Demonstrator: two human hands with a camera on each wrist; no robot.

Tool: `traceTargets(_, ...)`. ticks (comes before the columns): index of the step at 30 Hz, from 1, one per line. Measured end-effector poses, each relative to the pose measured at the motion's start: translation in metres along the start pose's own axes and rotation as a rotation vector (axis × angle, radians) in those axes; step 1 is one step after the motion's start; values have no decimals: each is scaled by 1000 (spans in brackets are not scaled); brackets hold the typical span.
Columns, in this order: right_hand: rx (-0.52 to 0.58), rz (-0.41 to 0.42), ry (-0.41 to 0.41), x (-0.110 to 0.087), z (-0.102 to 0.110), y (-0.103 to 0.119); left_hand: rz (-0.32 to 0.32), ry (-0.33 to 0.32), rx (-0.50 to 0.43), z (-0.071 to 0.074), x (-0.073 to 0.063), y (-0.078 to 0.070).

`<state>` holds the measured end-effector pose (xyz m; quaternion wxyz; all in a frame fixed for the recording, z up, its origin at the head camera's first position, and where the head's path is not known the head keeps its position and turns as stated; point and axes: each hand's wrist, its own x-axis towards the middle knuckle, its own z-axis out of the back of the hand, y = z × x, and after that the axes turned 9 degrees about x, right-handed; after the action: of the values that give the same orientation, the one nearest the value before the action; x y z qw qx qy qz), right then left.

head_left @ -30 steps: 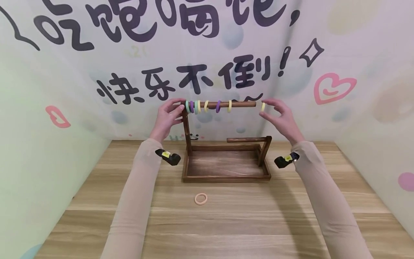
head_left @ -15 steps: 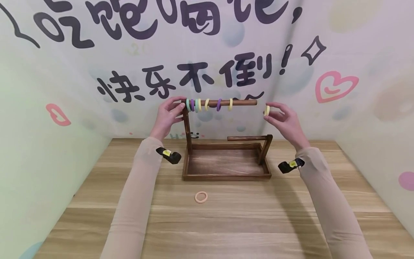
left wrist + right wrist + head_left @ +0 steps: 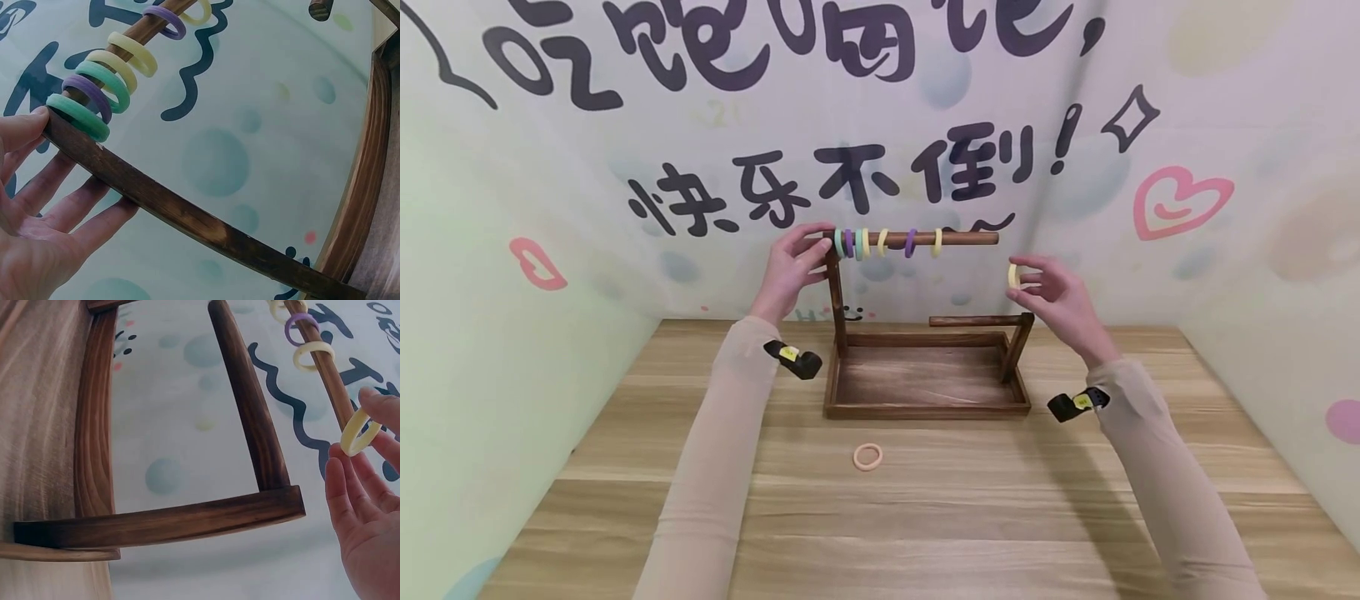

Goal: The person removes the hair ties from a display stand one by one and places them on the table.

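A dark wooden stand has a tray base (image 3: 927, 412), a tall left post (image 3: 837, 304) and a long upper rod (image 3: 968, 238). Several teal, purple and yellow rings hang on that rod, among them a purple ring (image 3: 911, 243) and a teal ring (image 3: 78, 117) nearest the post. My left hand (image 3: 790, 265) grips the post's top, thumb on one side and fingers on the other. Between thumb and fingertips, my right hand (image 3: 1058, 302) pinches a yellow ring (image 3: 360, 432). In the head view this ring is apart from the rod, to the right of and below its free end.
A peach ring (image 3: 868, 457) lies flat on the wood-grain table (image 3: 925, 517) in front of the stand. The shorter, lower rod (image 3: 973, 321) points left from the right post (image 3: 1017, 350). Behind stands a printed wall (image 3: 737, 275) with large lettering.
My right hand, pinching the yellow ring, has moved away from the upper rod's end, first right and then downward. The left hand keeps its grip on the post.
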<state>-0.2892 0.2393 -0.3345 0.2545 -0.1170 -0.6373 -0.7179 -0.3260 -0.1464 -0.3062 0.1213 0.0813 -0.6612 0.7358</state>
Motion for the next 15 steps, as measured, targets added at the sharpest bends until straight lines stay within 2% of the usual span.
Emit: traceTargets(15,-73,16,88,-23,-14,-4,-33,-12,8,-2,2,1)
